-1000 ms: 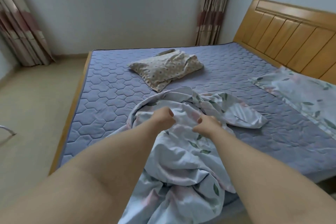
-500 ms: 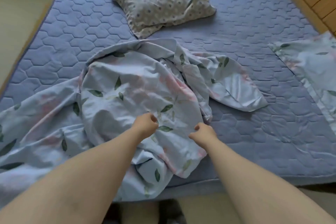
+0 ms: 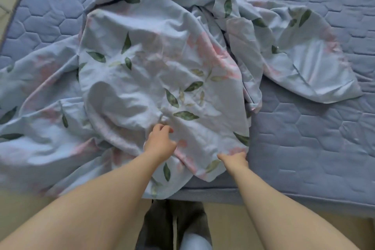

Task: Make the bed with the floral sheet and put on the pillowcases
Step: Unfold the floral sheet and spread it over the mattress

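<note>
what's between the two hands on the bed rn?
Head view: only floral sheet fabric, a wrinkled pink-printed fold, spans from left hand to right hand. Nothing else sits there.

Soft, even daylight, fairly bright, no glare. Folds of the floral sheet [image 3: 162, 71] carry gentle grey shadows; dim strip under the mattress [image 3: 304, 148] edge. Pic slightly soft overall, w/ motion blur at the left side. Wide-angle lens bends quilt lines at edges and stretches both forearms near the bottom.
</note>
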Tool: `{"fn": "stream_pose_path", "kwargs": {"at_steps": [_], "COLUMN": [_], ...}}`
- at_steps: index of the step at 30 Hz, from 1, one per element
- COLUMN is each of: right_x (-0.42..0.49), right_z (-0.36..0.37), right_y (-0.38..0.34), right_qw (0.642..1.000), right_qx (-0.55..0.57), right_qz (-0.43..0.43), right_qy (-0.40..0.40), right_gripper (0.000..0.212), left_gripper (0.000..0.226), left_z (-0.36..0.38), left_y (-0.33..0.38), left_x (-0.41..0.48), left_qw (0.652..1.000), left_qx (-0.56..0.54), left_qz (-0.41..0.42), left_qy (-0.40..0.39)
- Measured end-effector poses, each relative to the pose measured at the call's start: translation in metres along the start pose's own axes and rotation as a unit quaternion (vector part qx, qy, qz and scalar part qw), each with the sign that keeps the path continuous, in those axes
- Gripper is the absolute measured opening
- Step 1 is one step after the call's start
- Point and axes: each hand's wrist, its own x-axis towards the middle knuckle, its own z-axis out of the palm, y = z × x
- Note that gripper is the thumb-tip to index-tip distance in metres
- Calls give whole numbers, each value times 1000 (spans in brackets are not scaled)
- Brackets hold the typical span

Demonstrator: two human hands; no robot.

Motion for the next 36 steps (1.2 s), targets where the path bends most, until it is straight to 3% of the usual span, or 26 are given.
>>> {"fn": "stream_pose_path", "kwargs": {"at_steps": [7, 10, 13, 21, 23, 27, 31, 36], "right_x": [7, -1, -30, -162, -200, -267, -325, -373], "right_z": [5, 8, 6, -43, -55, -75, -104, -116], "right_y": [0, -6, -18, -89, -108, -138, -152, -149], "right_qw": [965, 950, 927, 873, 861, 837, 789, 788], "right_qx": [261, 312, 350, 423, 429, 423, 437, 350], "right_qz": [5, 2, 6, -122, -174, -260, -369, -451], "right_qy": [-16, -37, -137, -210, -210, -230, -225, -230], "right_gripper": [92, 64, 38, 30, 30, 38, 30, 20], "left_gripper": [46, 51, 61, 104, 92, 19, 36, 35], "left_z": [3, -3, -10, -84, -106, -160, -224, -293], "left_y": [-3, -3, -3, 35, 47, 71, 80, 97], "left_x": [2, -7, -22, -94, -110, -145, -169, -215], "left_qw": [1000, 1000, 998, 978, 971, 944, 918, 865], "left_qx": [-14, -11, -11, -56, -99, -204, -263, -346], "left_qz": [9, 23, 29, 145, 195, 249, 245, 302], "left_qy": [-7, -18, -60, -140, -98, 75, 164, 200]}}
